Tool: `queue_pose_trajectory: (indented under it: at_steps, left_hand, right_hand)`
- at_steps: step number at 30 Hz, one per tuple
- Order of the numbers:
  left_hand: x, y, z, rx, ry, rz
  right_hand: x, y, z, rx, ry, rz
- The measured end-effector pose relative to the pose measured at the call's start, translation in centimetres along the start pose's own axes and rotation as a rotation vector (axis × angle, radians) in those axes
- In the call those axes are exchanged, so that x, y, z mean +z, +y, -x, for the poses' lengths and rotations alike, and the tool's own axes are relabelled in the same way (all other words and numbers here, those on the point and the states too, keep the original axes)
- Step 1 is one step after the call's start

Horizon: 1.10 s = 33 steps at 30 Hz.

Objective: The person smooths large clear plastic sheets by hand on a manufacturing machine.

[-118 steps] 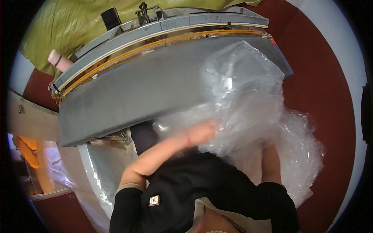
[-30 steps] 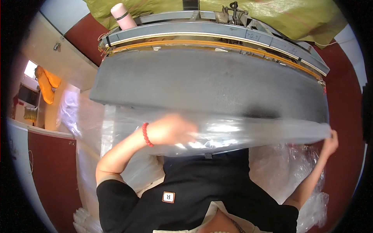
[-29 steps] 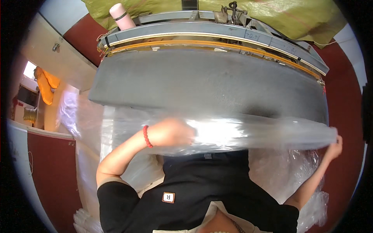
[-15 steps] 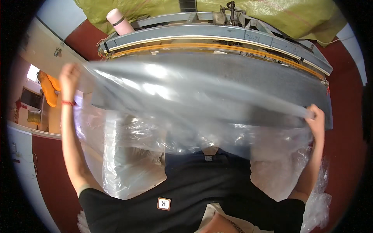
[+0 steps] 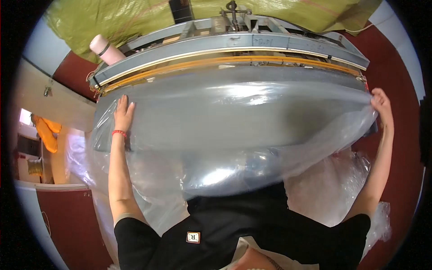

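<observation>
A wide sheet of clear plastic film (image 5: 211, 130) lies over the grey worktop (image 5: 180, 77) and hangs down toward my body. My left hand (image 5: 123, 113), with a red band at the wrist, rests flat on the film at the left part of the worktop, fingers stretched out. At the far right, my right hand (image 5: 380, 101) pinches the film's corner and holds it raised, so the edge sags in a curve from there toward my front. More loose clear film bunches below on both sides of me.
Behind the worktop runs a long grey metal frame (image 5: 189, 57) with orange strips and a clamp (image 5: 232, 15) on top. A pink roll (image 5: 106, 49) leans at its left end. Green woven sheeting (image 5: 279, 11) hangs behind. A cabinet (image 5: 49, 87) stands at the left.
The film came down from a raised, stretched position onto the worktop. My left hand let go of its pinch and flattened on it; my right hand moved up and outward, still gripping.
</observation>
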State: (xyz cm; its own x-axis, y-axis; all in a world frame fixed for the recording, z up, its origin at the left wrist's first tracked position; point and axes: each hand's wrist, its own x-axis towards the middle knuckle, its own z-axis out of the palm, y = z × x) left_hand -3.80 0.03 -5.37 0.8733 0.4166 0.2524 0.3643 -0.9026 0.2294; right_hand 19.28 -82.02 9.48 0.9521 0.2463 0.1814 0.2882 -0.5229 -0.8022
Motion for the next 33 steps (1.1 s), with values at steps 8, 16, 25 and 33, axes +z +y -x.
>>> queue_pose_trajectory:
  at_steps: [8, 16, 25, 33]
  left_hand:
    - [-1.2, -2.6, 0.4, -0.036, 0.016, -0.106]
    - [-3.2, -10.9, 1.3, 0.037, -0.012, 0.044]
    - [-4.1, -17.7, -0.8, -0.145, -0.086, -0.124]
    - [-1.4, -7.5, 1.5, -0.016, 0.066, -0.213]
  right_hand:
    - [13.1, -9.3, -1.2, -0.992, 0.403, 0.888]
    - [8.0, 12.2, 1.8, 0.215, 0.421, 0.857]
    - [9.5, 8.0, 0.9, 0.158, 0.337, 0.735]
    - [9.7, -0.9, -4.0, 0.043, 0.429, 0.960]
